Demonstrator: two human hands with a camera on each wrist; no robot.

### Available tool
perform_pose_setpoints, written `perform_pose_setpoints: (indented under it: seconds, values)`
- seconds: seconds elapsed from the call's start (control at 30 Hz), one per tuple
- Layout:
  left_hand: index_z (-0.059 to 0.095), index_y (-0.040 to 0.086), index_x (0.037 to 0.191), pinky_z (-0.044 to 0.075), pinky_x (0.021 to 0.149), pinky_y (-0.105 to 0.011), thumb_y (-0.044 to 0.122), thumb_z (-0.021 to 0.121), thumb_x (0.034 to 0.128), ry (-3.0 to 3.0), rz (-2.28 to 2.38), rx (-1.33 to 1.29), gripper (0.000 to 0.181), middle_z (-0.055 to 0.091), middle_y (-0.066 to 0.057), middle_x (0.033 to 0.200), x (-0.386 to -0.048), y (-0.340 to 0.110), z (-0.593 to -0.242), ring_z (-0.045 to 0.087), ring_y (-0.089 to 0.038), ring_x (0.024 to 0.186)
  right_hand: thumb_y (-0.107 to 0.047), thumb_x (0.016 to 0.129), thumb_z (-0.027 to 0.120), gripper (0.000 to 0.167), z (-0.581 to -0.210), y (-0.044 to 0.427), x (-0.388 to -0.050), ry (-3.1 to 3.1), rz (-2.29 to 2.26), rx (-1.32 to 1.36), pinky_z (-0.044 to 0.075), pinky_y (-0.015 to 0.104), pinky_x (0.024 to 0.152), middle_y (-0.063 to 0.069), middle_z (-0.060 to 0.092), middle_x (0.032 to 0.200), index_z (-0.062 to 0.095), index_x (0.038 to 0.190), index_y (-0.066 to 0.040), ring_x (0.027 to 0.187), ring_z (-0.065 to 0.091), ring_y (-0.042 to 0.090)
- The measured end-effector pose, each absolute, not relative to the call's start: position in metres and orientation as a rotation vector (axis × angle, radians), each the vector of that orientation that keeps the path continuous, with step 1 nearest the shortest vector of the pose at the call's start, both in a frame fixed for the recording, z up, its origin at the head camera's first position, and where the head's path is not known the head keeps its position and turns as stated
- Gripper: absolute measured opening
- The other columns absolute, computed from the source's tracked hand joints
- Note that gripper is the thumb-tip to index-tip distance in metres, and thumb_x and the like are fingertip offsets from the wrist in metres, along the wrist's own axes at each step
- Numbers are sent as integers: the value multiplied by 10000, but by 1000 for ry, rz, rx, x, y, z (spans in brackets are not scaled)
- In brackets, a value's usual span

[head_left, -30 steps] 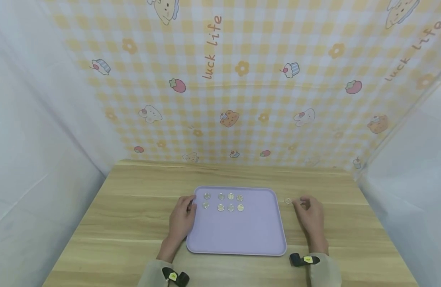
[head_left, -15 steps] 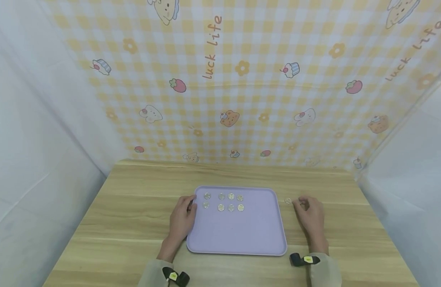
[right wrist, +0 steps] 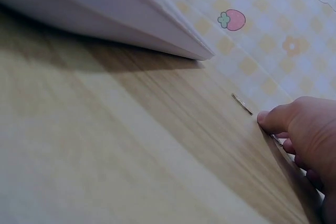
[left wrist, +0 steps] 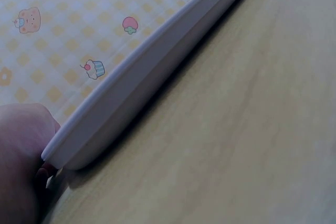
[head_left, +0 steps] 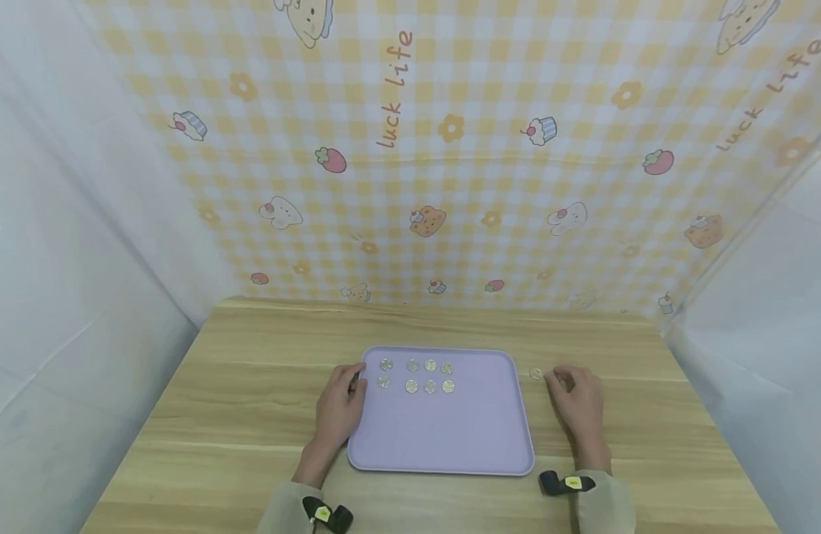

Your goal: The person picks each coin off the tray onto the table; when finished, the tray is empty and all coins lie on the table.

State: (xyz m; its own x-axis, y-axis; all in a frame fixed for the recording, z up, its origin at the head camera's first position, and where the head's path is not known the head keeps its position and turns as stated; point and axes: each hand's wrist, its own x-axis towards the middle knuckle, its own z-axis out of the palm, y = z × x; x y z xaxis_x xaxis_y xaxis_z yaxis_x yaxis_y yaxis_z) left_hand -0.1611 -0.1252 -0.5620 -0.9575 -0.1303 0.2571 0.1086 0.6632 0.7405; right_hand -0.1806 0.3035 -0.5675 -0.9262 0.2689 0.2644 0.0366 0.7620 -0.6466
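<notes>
On the wooden table lies a lilac tray (head_left: 443, 437), its upper left part bearing several shiny round coins (head_left: 411, 386) in two rows. My left hand (head_left: 340, 406) grips the tray's left rim; in the left wrist view its fingers (left wrist: 48, 169) reach under the tray edge, partly hidden. Beyond the tray's right side my right hand (head_left: 577, 400) is low over the table, thumb and fingers together. In the right wrist view a thin shiny edge (right wrist: 277, 140), seemingly a coin, shows between thumb and fingers. Another coin (right wrist: 242, 104) lies on the table just off the thumb tip.
The wooden tabletop (head_left: 250, 408) runs on around the tray on all sides. Behind it hangs a yellow checked cloth (head_left: 477, 170) with cartoon prints. White sheets (head_left: 83, 297) close off the left and right sides.
</notes>
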Motion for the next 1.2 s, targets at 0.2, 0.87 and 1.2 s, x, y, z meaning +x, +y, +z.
perform_pose_setpoints:
  seconds: [0.2,0.87,1.2]
  values:
    - [665,69,1263,519,748,-332,154,628,967,-2604,-1193,23,311,647,-65,1133,-160,-126,-563,605,-140,890,-275,942,678,349,-569,304,-180,-2617,1001,-279,375,544,1009,243,647,1165,679,1132,17,1132,539,384]
    - [674,58,1246,510,722,-319,134,638,953,-2572,-1188,-3,305,654,-71,1116,-160,-126,-563,605,-142,872,-268,973,632,324,-569,302,-179,-2482,1106,-290,381,507,985,218,637,1134,662,1128,15,1110,533,353]
    - [673,67,1250,516,734,-323,141,625,965,-2577,-1217,9,299,651,-68,1123,-160,-125,-562,608,-137,873,-217,974,643,239,-561,294,-178,-2347,1157,-267,406,197,826,124,661,1048,680,1090,-11,904,500,-3]
